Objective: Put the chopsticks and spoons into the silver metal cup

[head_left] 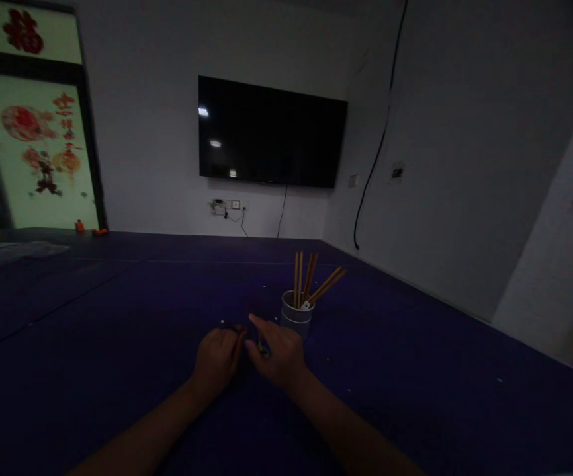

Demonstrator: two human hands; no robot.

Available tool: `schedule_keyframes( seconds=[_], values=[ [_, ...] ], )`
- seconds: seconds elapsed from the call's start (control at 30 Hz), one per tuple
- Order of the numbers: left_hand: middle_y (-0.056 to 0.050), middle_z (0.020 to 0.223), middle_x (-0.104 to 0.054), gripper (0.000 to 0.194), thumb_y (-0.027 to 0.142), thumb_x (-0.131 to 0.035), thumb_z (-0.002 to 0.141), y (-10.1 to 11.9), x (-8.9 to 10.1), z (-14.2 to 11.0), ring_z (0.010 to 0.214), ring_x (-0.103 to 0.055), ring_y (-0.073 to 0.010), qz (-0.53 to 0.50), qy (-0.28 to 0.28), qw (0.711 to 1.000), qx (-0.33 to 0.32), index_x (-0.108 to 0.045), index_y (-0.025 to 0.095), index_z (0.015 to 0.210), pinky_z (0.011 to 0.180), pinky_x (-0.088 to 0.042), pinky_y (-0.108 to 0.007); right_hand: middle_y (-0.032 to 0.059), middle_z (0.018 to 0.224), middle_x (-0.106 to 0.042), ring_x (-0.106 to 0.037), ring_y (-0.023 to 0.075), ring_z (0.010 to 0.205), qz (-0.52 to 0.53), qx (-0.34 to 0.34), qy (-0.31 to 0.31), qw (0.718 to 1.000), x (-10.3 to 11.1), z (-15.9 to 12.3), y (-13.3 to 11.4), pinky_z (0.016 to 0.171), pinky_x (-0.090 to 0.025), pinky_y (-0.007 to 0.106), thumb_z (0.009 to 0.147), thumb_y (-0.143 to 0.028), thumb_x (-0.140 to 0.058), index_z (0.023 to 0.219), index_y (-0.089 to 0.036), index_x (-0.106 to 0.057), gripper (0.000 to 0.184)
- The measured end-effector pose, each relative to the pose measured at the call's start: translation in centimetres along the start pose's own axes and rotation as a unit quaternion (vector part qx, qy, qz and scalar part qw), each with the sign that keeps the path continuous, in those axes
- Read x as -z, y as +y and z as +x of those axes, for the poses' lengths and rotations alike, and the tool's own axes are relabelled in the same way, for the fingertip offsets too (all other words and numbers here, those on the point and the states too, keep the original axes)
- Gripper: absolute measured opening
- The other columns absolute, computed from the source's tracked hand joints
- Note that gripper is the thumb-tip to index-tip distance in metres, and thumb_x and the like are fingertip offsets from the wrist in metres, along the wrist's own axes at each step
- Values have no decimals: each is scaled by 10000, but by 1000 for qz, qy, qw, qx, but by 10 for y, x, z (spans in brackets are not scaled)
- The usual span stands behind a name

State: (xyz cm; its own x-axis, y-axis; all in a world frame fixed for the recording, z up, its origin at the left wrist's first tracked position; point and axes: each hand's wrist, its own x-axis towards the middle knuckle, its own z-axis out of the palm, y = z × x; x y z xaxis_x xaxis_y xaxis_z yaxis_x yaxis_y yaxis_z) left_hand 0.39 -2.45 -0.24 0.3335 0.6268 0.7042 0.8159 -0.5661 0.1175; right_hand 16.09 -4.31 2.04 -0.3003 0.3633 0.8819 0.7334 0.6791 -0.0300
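Note:
My left hand (216, 360) rests low over the dark blue tabletop (118, 396), its fingers curled closed. Whatever it may hold is hidden in the dim light. My right hand (281, 354) is close beside it, index finger stretched toward the left hand and the other fingers curled in. A small shiny thing shows between its thumb and fingers, too small and dark to name. Just behind the right hand stands a grey cup (296, 322), partly covered by it. Several wooden chopsticks (310, 277) and a small white piece stick up from the cup.
Small white bits are scattered around the cup. Clear plastic sheeting (18, 251) lies at the far left, with small orange objects (80, 226) near the back edge. A television (271, 132) hangs on the far wall, and a black cable (378, 152) runs down the right wall.

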Motion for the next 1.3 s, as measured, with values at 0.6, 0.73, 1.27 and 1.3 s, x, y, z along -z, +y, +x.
schedule_keyframes(
  seconds=[0.6, 0.73, 1.27, 1.3],
  values=[
    [-27, 775, -668, 423, 419, -220, 910, 11, 9, 8, 713, -620, -159, -13, -84, 990, 116, -438, 237, 1224, 674, -428, -262, 45, 608, -597, -573, 139, 592, -44, -89, 203, 974, 34, 17, 31, 594, -424, 242, 917, -393, -257, 667, -195, -553, 436],
    [-35, 810, -672, 387, 403, -238, 910, 10, 7, 9, 717, -622, -160, -23, -119, 986, 115, -517, 229, 1114, 638, -405, -250, 74, 694, -617, -581, 163, 662, -106, -215, 213, 947, 39, 22, 49, 631, -409, 252, 911, -440, -206, 697, -185, -564, 489],
    [-35, 745, -649, 401, 360, -252, 905, 14, 7, 9, 655, -582, -134, -24, -206, 976, 66, -583, 182, 763, 557, -325, -229, 61, 667, -621, -523, 155, 583, -156, -368, 91, 912, 26, 17, 71, 530, -248, 245, 915, -439, -228, 778, -153, -601, 490],
    [-34, 745, -650, 396, 356, -256, 905, 15, 8, 9, 654, -581, -133, -23, -208, 976, 66, -580, 181, 759, 557, -323, -229, 62, 667, -620, -522, 153, 582, -162, -367, 79, 913, 25, 17, 71, 529, -244, 245, 915, -436, -235, 763, -153, -602, 487]
  ],
)
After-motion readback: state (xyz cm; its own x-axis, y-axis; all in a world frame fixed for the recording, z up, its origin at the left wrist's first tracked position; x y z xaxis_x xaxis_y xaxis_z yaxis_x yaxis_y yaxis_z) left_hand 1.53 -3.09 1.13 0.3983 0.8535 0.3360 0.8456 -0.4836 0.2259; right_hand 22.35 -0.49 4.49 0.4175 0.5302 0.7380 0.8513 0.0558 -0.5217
